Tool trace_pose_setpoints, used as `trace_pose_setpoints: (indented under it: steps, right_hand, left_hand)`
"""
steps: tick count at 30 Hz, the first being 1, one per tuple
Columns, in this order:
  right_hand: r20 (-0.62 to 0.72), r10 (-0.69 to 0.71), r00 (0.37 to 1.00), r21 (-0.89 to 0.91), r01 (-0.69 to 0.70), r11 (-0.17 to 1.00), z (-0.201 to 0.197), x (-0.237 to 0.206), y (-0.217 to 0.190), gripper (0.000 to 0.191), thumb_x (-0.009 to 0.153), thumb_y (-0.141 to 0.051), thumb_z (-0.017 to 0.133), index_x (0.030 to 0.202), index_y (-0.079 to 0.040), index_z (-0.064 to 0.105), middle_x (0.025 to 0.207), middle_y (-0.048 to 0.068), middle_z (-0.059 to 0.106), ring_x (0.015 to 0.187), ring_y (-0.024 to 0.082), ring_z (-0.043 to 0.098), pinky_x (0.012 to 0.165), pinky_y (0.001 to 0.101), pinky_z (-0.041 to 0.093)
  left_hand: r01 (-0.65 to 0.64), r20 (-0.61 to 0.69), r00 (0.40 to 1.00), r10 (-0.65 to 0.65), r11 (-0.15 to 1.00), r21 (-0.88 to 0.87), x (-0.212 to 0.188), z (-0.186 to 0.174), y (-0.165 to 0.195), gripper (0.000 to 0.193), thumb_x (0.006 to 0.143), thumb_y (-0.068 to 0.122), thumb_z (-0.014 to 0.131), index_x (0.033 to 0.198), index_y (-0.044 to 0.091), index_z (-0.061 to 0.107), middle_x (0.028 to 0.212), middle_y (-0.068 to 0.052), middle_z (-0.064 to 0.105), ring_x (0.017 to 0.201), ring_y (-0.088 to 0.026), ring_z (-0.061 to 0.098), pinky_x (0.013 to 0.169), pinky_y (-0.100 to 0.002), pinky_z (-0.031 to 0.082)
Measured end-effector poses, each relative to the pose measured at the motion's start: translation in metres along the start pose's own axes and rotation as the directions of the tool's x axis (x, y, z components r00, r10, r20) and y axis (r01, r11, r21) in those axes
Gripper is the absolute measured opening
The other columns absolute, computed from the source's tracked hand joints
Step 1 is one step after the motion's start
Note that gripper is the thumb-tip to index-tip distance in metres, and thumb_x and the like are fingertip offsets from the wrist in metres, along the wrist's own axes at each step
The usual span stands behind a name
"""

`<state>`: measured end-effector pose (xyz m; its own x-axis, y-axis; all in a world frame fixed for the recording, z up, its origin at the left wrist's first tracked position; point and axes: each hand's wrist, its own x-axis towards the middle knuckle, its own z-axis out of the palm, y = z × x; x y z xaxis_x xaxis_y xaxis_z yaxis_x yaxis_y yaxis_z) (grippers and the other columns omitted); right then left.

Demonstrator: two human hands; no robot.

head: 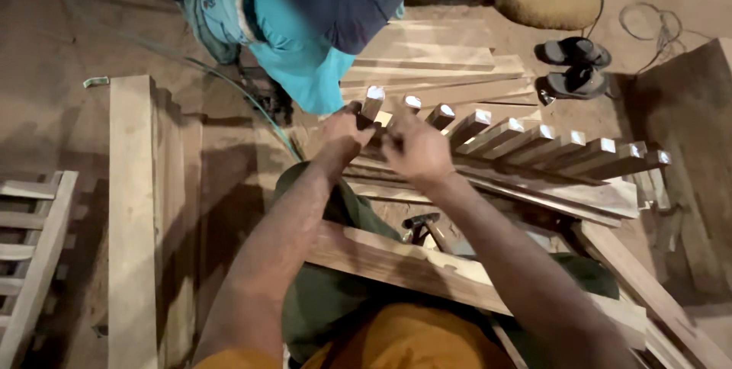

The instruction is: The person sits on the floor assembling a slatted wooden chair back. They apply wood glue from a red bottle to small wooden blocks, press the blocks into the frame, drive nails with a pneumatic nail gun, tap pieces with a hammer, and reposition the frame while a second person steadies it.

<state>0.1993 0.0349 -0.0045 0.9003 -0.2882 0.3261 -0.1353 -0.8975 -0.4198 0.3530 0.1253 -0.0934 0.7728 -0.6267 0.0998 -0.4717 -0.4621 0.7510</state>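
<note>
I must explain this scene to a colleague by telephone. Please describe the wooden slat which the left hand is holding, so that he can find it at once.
Find the fanned row of wooden slats leaning across the middle, their cut ends pale. Follow the row to its left end, where both hands meet. The slat in the left hand is the leftmost and stands steepest; the right hand grips beside it.

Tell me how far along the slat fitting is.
Done: a row of slats already stands along the frame rail. In hand: the left hand and right hand grip the leftmost slats. Left: loose boards lie beyond, and a hammer waits below.
</note>
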Motion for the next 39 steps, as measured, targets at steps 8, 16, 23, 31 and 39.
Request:
trace_pose_setpoints:
  steps: [8, 16, 23, 31, 39]
  right_hand:
    - [0.165, 0.300, 0.939, -0.175, -0.272, 0.946, -0.009, -0.001, 0.041, 0.087, 0.084, -0.027, 0.069, 0.159, -0.008, 0.031, 0.090, 0.018, 0.073, 0.085, 0.039, 0.070, 0.074, 0.0513, 0.055]
    - [0.106, 0.124, 0.987, -0.231, -0.096, 0.968, 0.002, 0.000, 0.045, 0.085, 0.083, -0.031, 0.071, 0.156, -0.008, 0.036, 0.097, 0.020, 0.071, 0.086, 0.039, 0.070, 0.074, 0.0502, 0.057]
    - [0.138, 0.119, 0.983, -0.225, -0.086, 0.971, -0.019, -0.007, 0.035, 0.073, 0.090, -0.029, 0.066, 0.155, -0.012, 0.038, 0.099, 0.020, 0.071, 0.083, 0.040, 0.070, 0.073, 0.0520, 0.056]
    - [0.148, 0.140, 0.979, -0.181, -0.113, 0.977, -0.026, -0.011, 0.024, 0.069, 0.090, -0.029, 0.066, 0.152, -0.015, 0.041, 0.096, 0.018, 0.072, 0.080, 0.038, 0.070, 0.070, 0.0493, 0.057]
    - [0.111, 0.201, 0.973, -0.176, -0.180, 0.968, -0.008, -0.002, 0.031, 0.084, 0.086, -0.029, 0.073, 0.156, -0.005, 0.033, 0.089, 0.018, 0.072, 0.082, 0.037, 0.070, 0.070, 0.0495, 0.056]
  left_hand:
    - [0.047, 0.062, 0.997, -0.052, 0.996, 0.081, -0.008, -0.010, 0.013, 0.048, 0.080, 0.035, 0.085, 0.116, 0.010, 0.065, 0.107, -0.016, 0.074, 0.103, -0.038, 0.068, 0.088, -0.049, 0.053]
    - [-0.055, -0.013, 0.998, 0.055, 0.998, 0.034, -0.011, 0.000, 0.000, 0.050, 0.077, 0.029, 0.086, 0.117, 0.008, 0.065, 0.103, -0.015, 0.075, 0.097, -0.037, 0.071, 0.085, -0.048, 0.055]
    - [-0.019, -0.010, 1.000, 0.019, 1.000, 0.005, -0.008, 0.008, 0.000, 0.043, 0.079, 0.028, 0.086, 0.113, 0.008, 0.067, 0.100, -0.013, 0.077, 0.096, -0.035, 0.072, 0.085, -0.046, 0.056]
    - [-0.001, 0.022, 1.000, -0.001, 0.996, 0.092, -0.007, 0.001, 0.005, 0.046, 0.078, 0.033, 0.089, 0.109, 0.007, 0.067, 0.098, -0.016, 0.076, 0.095, -0.036, 0.070, 0.085, -0.047, 0.053]
    - [0.257, 0.148, 0.964, -0.221, 0.628, -0.735, -0.004, 0.008, 0.007, 0.038, 0.081, 0.027, 0.078, 0.108, 0.003, 0.067, 0.100, -0.019, 0.074, 0.095, -0.036, 0.071, 0.080, -0.050, 0.059]
